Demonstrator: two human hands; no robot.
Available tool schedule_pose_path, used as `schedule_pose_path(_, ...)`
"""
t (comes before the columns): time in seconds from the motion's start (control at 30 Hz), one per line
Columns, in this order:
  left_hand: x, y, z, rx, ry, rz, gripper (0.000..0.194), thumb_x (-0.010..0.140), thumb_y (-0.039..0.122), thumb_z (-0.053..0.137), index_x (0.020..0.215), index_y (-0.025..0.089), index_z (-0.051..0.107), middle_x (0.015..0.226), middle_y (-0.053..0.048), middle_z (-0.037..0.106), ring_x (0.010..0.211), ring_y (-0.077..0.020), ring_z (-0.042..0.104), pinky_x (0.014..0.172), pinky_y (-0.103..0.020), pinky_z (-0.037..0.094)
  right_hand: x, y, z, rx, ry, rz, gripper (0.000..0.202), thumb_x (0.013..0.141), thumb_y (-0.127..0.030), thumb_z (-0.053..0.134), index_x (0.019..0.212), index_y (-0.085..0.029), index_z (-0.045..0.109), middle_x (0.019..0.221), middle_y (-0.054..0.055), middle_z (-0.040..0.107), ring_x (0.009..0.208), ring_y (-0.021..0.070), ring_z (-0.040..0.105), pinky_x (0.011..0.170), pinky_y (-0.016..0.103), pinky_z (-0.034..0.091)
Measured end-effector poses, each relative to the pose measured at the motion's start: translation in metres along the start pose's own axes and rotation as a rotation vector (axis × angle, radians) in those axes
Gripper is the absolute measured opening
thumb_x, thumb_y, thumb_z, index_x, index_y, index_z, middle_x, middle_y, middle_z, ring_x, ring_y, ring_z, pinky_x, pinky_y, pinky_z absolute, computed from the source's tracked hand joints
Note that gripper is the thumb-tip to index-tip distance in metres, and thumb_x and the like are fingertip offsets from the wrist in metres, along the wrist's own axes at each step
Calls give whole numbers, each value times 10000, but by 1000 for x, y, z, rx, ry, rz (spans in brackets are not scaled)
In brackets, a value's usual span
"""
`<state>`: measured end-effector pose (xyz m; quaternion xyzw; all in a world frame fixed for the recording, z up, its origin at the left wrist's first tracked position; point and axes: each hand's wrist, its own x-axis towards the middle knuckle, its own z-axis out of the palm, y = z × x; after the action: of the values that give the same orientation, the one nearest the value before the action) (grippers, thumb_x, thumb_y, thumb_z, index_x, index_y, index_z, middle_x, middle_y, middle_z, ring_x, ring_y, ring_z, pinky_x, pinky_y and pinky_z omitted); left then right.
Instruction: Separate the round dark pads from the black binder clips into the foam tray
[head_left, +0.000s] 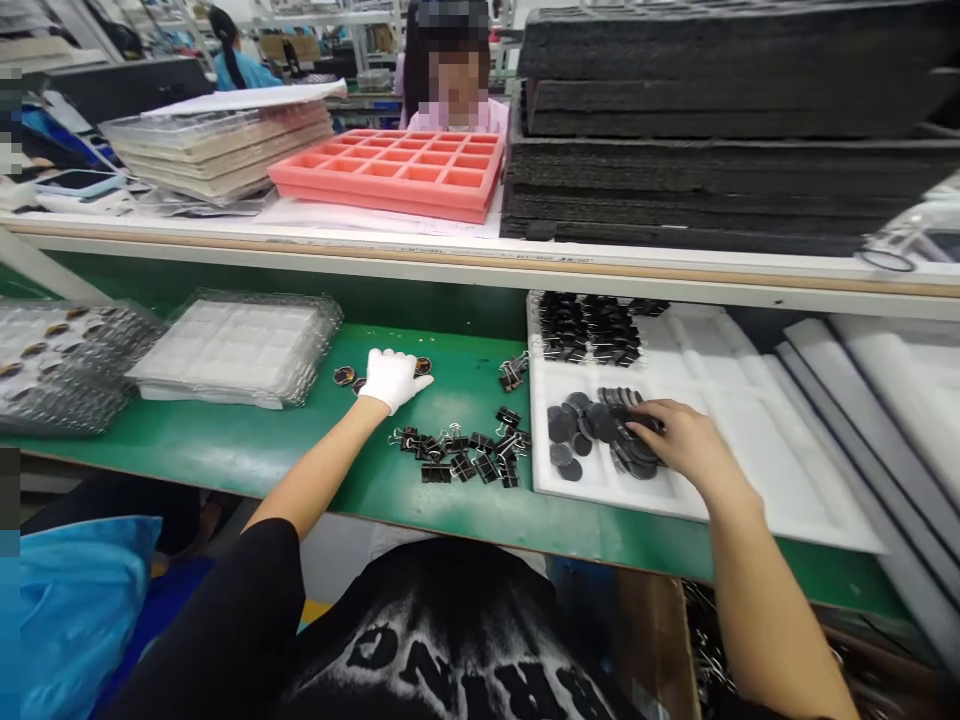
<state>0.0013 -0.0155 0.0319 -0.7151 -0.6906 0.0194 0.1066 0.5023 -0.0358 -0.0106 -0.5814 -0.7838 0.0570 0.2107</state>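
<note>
My left hand (391,380), in a white glove, lies over small round pieces (344,376) on the green table (457,395); its thumb is spread from the other fingers. My bare right hand (671,435) is at a pile of black discs (600,422) in the white foam tray (757,420), thumb and fingers closing on dark discs. Several black binder clips (461,466) lie loose between my hands, and a small cluster of clips (513,372) sits beside the tray. More clips (581,325) stand in rows at the tray's back left.
Stacked clear plastic trays (240,345) stand at the left. A shelf edge (450,268) crosses behind, carrying a red foam grid tray (382,190) and black foam sheets (712,190). A person (457,110) is beyond it. Foam boards (885,450) lean at right.
</note>
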Motion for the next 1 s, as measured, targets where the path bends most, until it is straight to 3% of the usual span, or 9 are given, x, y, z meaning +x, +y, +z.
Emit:
schedule_pose_path(0.1,14,13,-2,-90,-49,-193,744,780,820,654,1070,136,693,901,-237,748,907,-415,709,808,-461,463,1,-5,-10,98,18,32,286,863,-469,610,926,-243,774,1094,106,791,1045,326,733,977,508,567)
schedule_pose_path(0.17,20,15,-1,-143,-71,-208,755,787,791,670,1151,130,661,963,-248,751,895,-416,725,757,-430,477,3,-12,-18,181,113,116,287,840,-505,658,876,-242,767,1064,106,791,1032,317,734,996,512,563)
schedule_pose_path(0.27,25,18,4,-229,-75,-27,558,886,670,626,1142,175,666,1044,-207,754,890,-377,733,717,-394,476,11,-35,-23,385,317,288,334,820,-543,700,900,-220,737,952,106,781,895,296,740,909,514,604)
schedule_pose_path(0.33,25,23,10,-295,-45,113,501,904,645,611,1131,204,680,1054,-160,759,903,-346,731,732,-385,474,22,-63,-17,589,362,320,357,836,-546,708,972,-216,709,935,94,773,832,273,742,814,477,637)
schedule_pose_path(0.47,20,35,20,-357,21,254,493,897,657,619,1138,234,700,1052,-99,764,970,-312,716,818,-390,460,54,-135,17,807,160,97,268,886,-452,698,1043,-235,695,1037,76,774,878,251,767,793,426,656)
schedule_pose_path(0.57,17,35,23,-375,35,260,482,895,641,639,1140,230,703,1071,-96,766,991,-313,710,831,-397,443,85,-183,50,696,8,-165,158,911,-328,664,1013,-244,750,1061,72,770,946,252,755,840,430,653)
schedule_pose_path(0.63,16,32,24,-388,37,277,468,891,614,663,1159,233,700,1073,-92,765,997,-312,710,827,-394,435,104,-203,66,535,-5,-284,181,930,-260,633,1019,-249,790,1099,78,769,1009,273,741,889,465,637)
schedule_pose_path(0.8,17,24,25,-386,-2,339,505,890,620,674,1191,215,689,1102,-108,757,1034,-326,706,815,-389,430,139,-223,85,437,-70,-530,278,967,-201,577,1074,-273,823,1166,50,782,1071,252,743,983,449,605)
schedule_pose_path(1.0,21,22,26,-418,-46,363,432,881,621,673,1077,236,698,1064,-78,762,1021,-310,708,801,-382,432,142,-227,98,266,-218,-758,323,996,-173,537,1132,-275,812,1264,54,768,1116,253,735,950,432,575)
